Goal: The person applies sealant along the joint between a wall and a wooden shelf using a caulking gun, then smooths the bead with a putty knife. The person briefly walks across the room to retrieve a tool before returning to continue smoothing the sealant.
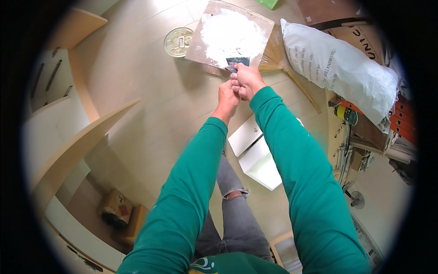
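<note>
Both my hands are close together over the near edge of a square board (196, 49) spread with white powder or paste (232, 32). My right hand (248, 83) is closed on a putty knife (239, 60), whose broad dark blade lies over the board's near edge. Just below and touching it, my left hand (227, 98) is closed too. Whatever its fingers grip is hidden; a second grey metal edge shows beside the blade, and I cannot tell which hand holds it.
A round gold tin (178, 42) stands left of the board. On the right lie a straw broom (301, 89) and a large white sack (337, 64). White drawer-like boxes (262, 162) sit below my forearms. Curved wooden cabinet edges (86, 137) line the left.
</note>
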The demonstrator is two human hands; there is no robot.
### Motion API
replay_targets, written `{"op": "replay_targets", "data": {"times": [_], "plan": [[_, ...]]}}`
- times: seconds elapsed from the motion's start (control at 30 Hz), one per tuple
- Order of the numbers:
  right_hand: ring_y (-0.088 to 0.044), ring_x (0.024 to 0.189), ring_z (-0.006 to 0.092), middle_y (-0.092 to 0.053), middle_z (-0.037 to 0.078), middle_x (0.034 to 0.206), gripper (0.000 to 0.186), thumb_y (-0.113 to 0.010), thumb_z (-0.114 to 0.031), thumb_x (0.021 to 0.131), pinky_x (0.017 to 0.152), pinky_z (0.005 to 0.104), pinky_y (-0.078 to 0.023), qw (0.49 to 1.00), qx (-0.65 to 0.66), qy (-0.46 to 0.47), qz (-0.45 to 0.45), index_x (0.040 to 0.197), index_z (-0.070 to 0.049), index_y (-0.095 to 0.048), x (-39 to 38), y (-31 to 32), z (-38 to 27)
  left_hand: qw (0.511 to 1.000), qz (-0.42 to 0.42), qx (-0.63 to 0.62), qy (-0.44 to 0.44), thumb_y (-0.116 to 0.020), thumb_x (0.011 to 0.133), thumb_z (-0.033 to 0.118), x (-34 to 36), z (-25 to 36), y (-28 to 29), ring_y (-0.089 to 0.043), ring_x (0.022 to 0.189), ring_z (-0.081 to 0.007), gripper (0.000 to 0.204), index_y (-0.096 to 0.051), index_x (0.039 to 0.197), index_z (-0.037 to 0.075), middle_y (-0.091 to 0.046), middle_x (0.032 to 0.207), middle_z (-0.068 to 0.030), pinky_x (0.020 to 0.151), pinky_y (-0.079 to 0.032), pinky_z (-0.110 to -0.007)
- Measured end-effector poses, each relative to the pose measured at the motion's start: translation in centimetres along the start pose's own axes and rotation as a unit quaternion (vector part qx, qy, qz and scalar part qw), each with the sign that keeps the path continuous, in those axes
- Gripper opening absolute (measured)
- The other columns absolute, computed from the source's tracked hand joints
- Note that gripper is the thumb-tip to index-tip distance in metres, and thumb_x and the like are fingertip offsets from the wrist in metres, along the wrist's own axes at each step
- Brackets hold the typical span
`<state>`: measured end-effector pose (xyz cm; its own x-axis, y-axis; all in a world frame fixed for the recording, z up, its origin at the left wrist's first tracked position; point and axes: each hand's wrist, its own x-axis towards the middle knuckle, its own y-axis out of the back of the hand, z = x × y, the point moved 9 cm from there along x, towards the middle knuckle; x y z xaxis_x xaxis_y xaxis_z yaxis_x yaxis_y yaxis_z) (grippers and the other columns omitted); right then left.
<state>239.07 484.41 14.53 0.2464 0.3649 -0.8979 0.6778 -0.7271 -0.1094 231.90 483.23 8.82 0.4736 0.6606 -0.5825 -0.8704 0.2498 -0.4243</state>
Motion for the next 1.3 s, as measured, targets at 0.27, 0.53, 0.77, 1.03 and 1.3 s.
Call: {"op": "replay_targets", "data": {"times": [0.27,0.53,0.77,1.03,1.3], "plan": [[-0.034,0.046,0.0115,-0.040,0.001,0.061,0.017,-0.045,-0.022,0.103,0.040,0.0283,-0.028,0.986,0.157,0.023,-0.041,0.094,-0.008,-0.048,1.3,2.1,-0.6,0.994,0.064,0.085,0.017,-0.052,0.103,0.024,-1.9,1.5,-2.4,-0.064,0.066,-0.0142,0.031,-0.068,0.090,0.001,-0.069,0.080,-0.0076,0.057,-0.055,-0.032],[-0.035,0.043,0.0102,-0.044,0.002,0.062,0.018,-0.044,-0.022,0.105,0.039,0.0288,-0.026,0.999,0.045,-0.010,-0.001,0.102,-0.006,-0.050,-1.6,4.6,1.5,0.999,-0.005,0.045,0.030,-0.056,0.102,0.021,-0.5,0.2,-1.2,-0.064,0.061,-0.0101,0.024,-0.067,0.094,0.001,-0.069,0.078,-0.0038,0.055,-0.056,-0.028],[-0.036,0.045,0.0102,-0.047,0.004,0.063,0.017,-0.043,-0.019,0.103,0.039,0.0281,-0.028,0.998,0.037,0.028,0.039,0.100,-0.005,-0.052,-1.0,3.8,-0.2,0.989,-0.029,0.130,0.058,-0.058,0.101,0.015,-0.4,0.3,-1.1,-0.060,0.060,-0.0092,0.022,-0.066,0.084,0.003,-0.066,0.073,-0.0017,0.053,-0.050,-0.026],[-0.035,0.046,0.0100,-0.045,0.002,0.063,0.016,-0.041,-0.019,0.102,0.038,0.0274,-0.025,0.993,0.095,-0.007,0.067,0.095,-0.008,-0.050,-0.8,1.9,-0.3,0.998,0.023,0.049,0.021,-0.061,0.099,0.025,-0.3,-0.4,-0.2,-0.062,0.059,-0.0128,0.031,-0.064,0.080,0.001,-0.066,0.070,-0.0058,0.053,-0.051,-0.029],[-0.032,0.045,0.0102,-0.042,0.002,0.062,0.015,-0.038,-0.017,0.102,0.038,0.0274,-0.025,0.984,0.132,0.003,0.121,0.096,-0.008,-0.049,-1.7,0.8,-0.6,0.993,0.027,0.112,0.014,-0.065,0.097,0.033,0.0,-0.8,0.9,-0.062,0.059,-0.0137,0.038,-0.063,0.079,0.000,-0.065,0.069,-0.0059,0.054,-0.051,-0.030]]}}
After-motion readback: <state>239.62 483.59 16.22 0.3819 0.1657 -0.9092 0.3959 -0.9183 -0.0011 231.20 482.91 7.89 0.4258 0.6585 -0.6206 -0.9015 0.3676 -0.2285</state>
